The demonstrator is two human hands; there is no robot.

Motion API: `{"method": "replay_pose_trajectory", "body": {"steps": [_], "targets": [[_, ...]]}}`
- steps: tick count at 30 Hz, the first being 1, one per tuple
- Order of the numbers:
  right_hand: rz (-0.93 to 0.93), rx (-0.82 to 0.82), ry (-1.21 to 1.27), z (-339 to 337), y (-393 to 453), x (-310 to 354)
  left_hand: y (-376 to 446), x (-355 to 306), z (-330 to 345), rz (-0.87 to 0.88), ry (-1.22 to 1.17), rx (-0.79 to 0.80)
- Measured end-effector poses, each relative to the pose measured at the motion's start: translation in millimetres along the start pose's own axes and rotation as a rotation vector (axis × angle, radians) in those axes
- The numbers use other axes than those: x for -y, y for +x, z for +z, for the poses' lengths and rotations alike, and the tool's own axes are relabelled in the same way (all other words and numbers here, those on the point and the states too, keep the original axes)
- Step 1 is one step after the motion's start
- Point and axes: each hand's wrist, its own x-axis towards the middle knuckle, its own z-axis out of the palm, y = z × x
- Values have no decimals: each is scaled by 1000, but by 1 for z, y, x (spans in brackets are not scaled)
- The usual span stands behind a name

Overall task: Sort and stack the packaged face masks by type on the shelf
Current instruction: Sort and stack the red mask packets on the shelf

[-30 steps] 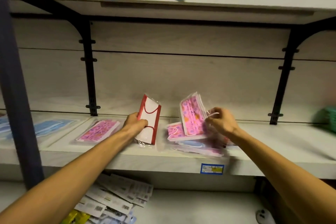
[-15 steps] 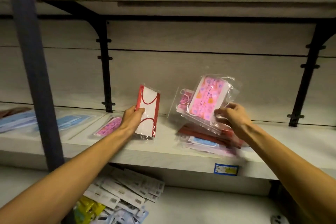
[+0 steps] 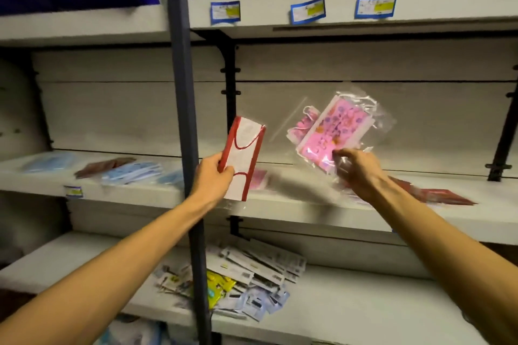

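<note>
Evidently, types are kept apart: red-edged white mask pack (image 3: 243, 158) is clutched by left hand (image 3: 210, 176); pink patterned mask packs (image 3: 335, 131) are pinched by right hand (image 3: 357, 172) above the shelf (image 3: 294, 206).

mask packs (image 3: 335, 131) right of post (image 3: 182, 120) (shelf (image 3: 308, 196) below)

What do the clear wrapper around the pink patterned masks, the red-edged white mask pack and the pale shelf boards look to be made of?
Clear wrapper in the right hand: thin glossy plastic film, judging by its see-through, crinkled, glinting look.
Red-edged white mask pack in the left hand: probably soft matte fabric with red ear loops, under a faint film.
Pale shelf board: seemingly wood-grain laminate, matte, with faint streaks.
</note>
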Motion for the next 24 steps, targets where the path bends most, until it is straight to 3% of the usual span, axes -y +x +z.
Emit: {"method": "replay_pose_trajectory", "body": {"steps": [7,13,17,20,24], "targets": [[7,-17,-28,48,-20,-33,-10,22,-34,134,268,-87],[49,-40,-154,82,23,-65,11,26,-45,350,337,-157],[95,38,-316,102,64,-90,25,36,-52,476,361,-110],[69,-2,-470,111,86,-109,28,51,-60,663,533,-44],[51,3,-799,101,96,-130,22,75,-69,898,687,149]]}}
